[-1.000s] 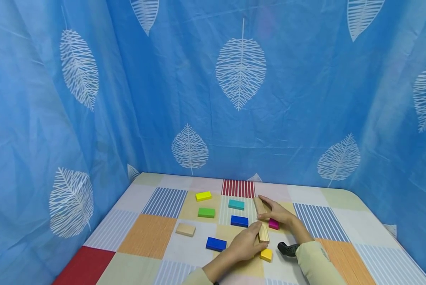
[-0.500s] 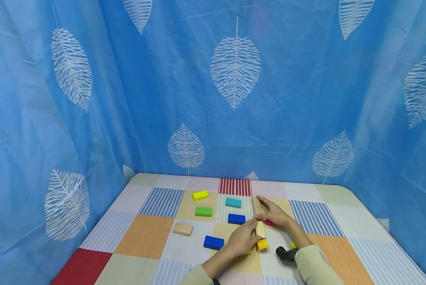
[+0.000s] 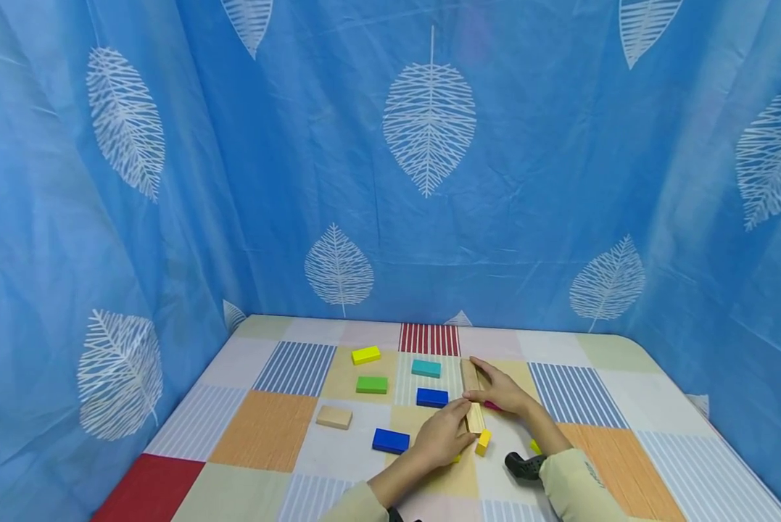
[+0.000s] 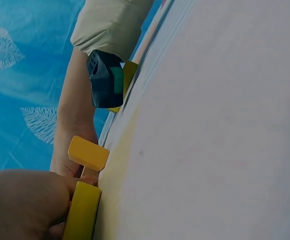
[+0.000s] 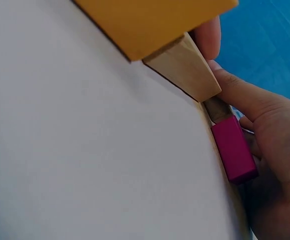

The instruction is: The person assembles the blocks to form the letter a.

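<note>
Two plain wooden blocks lie in a line, end to end or nearly so. My right hand (image 3: pixel 504 390) holds the far wooden block (image 3: pixel 470 375) between its fingers and thumb. My left hand (image 3: pixel 439 438) holds the near wooden block (image 3: pixel 474 420), its thumb at the near end. Close to that thumb sits an orange-yellow block (image 3: pixel 484 443), also seen as the orange block (image 4: pixel 88 153) in the left wrist view. A magenta block (image 5: pixel 234 150) lies beside my right hand, mostly hidden in the head view. A yellow block (image 4: pixel 82 210) is next to my left hand.
Left of the hands lie blue blocks (image 3: pixel 432 397) (image 3: pixel 391 441), a teal block (image 3: pixel 426 368), a green block (image 3: pixel 372 385), a yellow block (image 3: pixel 366 355) and another wooden block (image 3: pixel 334 417). A patchwork cloth (image 3: pixel 266 431) covers the table; a blue curtain (image 3: pixel 514 181) surrounds it.
The orange-yellow block has shifted toward the near wooden block and turned. Both hands stay at the wooden blocks. The head view has moved slightly.
</note>
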The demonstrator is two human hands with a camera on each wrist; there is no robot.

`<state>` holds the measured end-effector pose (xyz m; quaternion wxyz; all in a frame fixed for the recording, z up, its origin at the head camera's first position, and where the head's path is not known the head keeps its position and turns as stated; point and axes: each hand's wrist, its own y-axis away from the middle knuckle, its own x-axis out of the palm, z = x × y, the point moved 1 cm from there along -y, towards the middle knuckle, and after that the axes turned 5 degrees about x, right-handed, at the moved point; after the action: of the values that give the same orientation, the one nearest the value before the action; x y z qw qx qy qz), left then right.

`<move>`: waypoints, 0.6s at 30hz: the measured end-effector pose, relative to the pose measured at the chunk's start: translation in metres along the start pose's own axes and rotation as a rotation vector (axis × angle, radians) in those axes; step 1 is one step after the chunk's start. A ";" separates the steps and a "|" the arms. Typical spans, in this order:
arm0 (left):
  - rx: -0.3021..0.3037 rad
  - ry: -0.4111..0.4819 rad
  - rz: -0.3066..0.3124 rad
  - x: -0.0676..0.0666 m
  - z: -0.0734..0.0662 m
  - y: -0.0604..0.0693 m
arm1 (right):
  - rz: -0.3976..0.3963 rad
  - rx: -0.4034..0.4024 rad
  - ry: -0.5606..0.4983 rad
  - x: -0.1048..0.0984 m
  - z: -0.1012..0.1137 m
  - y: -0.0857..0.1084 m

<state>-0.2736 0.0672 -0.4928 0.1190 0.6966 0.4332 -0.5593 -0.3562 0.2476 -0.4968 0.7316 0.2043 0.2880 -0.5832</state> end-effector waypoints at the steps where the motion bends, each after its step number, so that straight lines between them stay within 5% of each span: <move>1: 0.001 -0.003 0.001 -0.001 0.000 0.001 | 0.001 -0.001 0.001 0.000 0.001 0.001; 18: -0.035 0.023 0.054 -0.009 0.009 0.016 | 0.007 -0.022 0.108 0.000 0.016 0.017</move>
<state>-0.2674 0.0479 -0.4933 0.1412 0.7124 0.4251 -0.5402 -0.3372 0.2413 -0.4858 0.7190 0.2287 0.3328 -0.5657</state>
